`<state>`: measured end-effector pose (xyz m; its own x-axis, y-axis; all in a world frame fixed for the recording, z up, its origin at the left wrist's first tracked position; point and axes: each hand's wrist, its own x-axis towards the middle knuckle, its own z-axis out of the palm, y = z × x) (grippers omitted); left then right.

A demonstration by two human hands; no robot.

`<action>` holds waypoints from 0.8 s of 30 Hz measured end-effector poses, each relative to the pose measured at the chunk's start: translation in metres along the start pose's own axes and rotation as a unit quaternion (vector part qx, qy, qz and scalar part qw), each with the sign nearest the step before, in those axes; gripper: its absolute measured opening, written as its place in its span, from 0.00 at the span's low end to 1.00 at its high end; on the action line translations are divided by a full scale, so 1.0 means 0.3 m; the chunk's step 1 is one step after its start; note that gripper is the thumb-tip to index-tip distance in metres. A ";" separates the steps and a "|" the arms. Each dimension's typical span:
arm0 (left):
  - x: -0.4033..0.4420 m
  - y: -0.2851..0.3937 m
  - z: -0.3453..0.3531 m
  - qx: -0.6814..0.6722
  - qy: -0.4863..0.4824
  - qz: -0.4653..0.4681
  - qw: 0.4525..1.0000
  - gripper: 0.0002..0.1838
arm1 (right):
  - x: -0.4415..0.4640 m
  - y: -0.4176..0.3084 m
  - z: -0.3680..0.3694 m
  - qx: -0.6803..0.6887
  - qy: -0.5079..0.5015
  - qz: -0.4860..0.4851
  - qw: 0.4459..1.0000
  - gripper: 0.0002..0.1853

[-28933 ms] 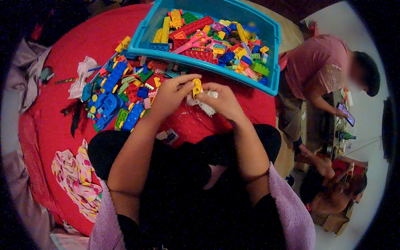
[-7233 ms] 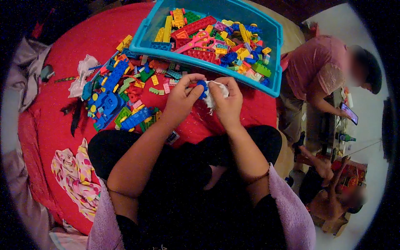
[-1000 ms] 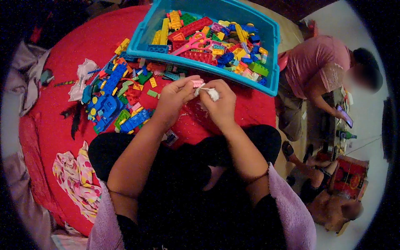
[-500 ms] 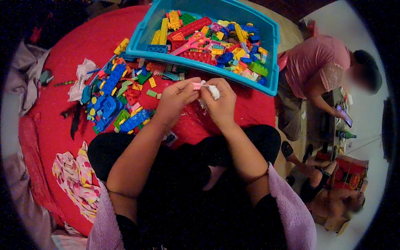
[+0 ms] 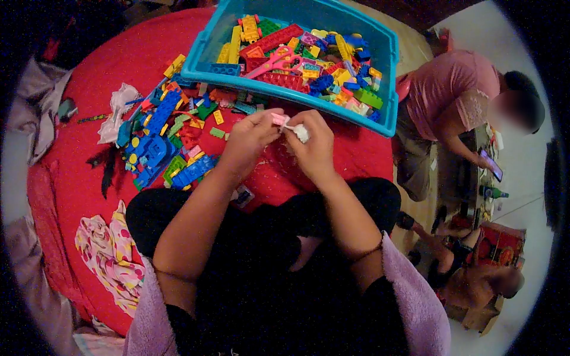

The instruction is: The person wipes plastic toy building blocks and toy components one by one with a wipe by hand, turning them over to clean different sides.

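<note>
Red cloth [image 5: 77,160] beneath, 1 small pink block [image 5: 279,120], pinched in left hand [image 5: 278,117], right hand [image 5: 295,128] gripping white tissue [image 5: 301,133]

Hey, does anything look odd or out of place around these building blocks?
Yes: pink scissors lie on top of the blocks inside the blue bin, odd among toy pieces. Beside the bin, a loose heap of blocks sits on the red cloth. I can't make out any damage.
</note>
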<state>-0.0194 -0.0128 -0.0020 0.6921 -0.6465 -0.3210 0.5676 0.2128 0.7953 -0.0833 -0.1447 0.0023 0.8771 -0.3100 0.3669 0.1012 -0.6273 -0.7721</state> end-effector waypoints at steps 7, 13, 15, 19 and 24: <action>0.042 -0.021 -0.064 0.204 0.006 0.030 0.979 0.22 | 0.003 -0.008 -0.005 -0.030 -0.110 0.038 0.993 0.13; 0.043 0.059 -0.185 0.569 0.127 0.087 0.808 0.14 | 0.057 -0.024 -0.121 0.462 -0.042 0.263 0.846 0.15; 0.050 0.012 -0.231 0.653 0.138 0.089 0.739 0.11 | 0.075 -0.020 -0.138 0.582 0.024 0.241 0.776 0.17; 0.057 -0.039 -0.245 0.802 0.134 0.005 0.582 0.09 | 0.057 -0.015 -0.123 0.555 0.046 0.315 0.769 0.15; 0.062 -0.028 -0.237 0.815 0.136 -0.040 0.562 0.10 | 0.042 -0.030 -0.085 0.505 0.016 0.328 0.799 0.12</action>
<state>0.0203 0.0254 -0.0512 0.8615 -0.4236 -0.2800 -0.4077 -0.9057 0.1158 -0.0852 -0.1611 0.0271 0.8863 -0.3635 -0.2869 -0.0337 0.5671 -0.8230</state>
